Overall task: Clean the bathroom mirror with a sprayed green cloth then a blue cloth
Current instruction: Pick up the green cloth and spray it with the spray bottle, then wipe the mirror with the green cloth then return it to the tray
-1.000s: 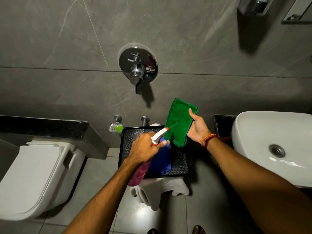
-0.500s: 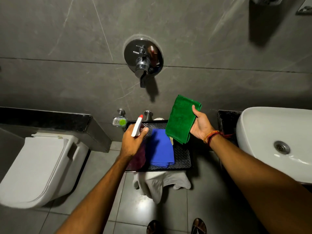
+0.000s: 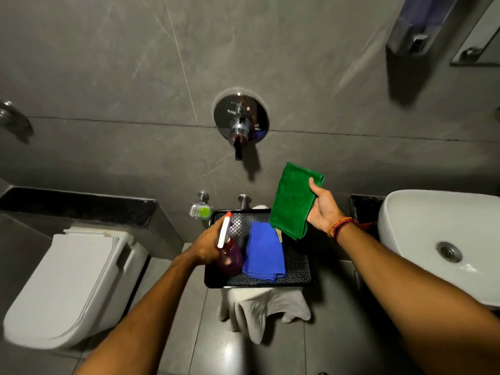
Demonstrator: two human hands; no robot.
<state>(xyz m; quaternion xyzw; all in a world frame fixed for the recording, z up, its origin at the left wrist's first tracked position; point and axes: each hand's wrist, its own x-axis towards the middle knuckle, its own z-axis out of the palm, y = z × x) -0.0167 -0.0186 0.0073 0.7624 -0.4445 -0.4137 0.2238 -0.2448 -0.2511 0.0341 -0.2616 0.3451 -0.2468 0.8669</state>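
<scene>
My right hand (image 3: pixel 322 209) holds a folded green cloth (image 3: pixel 293 200) up in front of the grey wall, above the right side of a black tray (image 3: pixel 300 269). My left hand (image 3: pixel 209 246) grips a purple spray bottle (image 3: pixel 230 255) with a white and red nozzle, its base low at the tray's left side. A folded blue cloth (image 3: pixel 263 251) lies flat in the tray, just right of the bottle. The mirror's corner (image 3: pixel 479 47) shows at the top right.
The tray rests on a stool draped in white fabric (image 3: pixel 263 307). A white toilet (image 3: pixel 70 288) stands at the left under a black ledge (image 3: pixel 81 204). A white basin (image 3: pixel 443 244) is at the right. A chrome wall valve (image 3: pixel 240 120) sits above the tray.
My left hand turned the spray bottle away from the green cloth and lowered it to the tray's left side, uncovering the blue cloth. My right hand kept the green cloth raised.
</scene>
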